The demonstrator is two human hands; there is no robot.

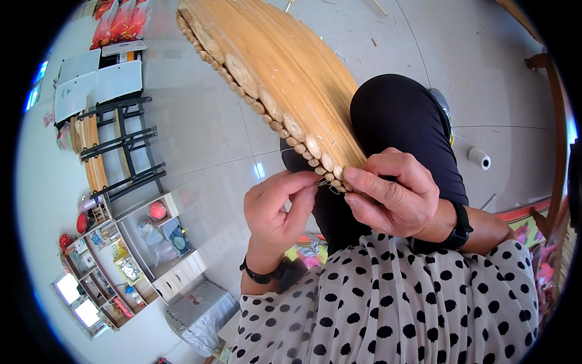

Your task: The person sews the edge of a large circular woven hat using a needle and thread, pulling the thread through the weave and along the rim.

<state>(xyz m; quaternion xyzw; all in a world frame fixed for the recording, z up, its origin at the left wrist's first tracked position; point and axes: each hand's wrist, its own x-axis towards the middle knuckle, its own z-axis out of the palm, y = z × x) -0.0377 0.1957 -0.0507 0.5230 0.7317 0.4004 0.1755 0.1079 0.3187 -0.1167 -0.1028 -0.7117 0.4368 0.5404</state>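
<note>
A long mat of pale split bamboo slats with round cut ends (285,79) lies across the person's dark-trousered knee and runs away up and to the left of both hands. The right hand (394,194) is closed, pinching the mat's near end between thumb and fingers. Just beside it, the left hand (279,209) is closed with fingertips pinching a thin thread (325,184) at the same edge. A white thread spool (479,158) stands on the tiled floor (206,133), well right of the right hand.
</note>
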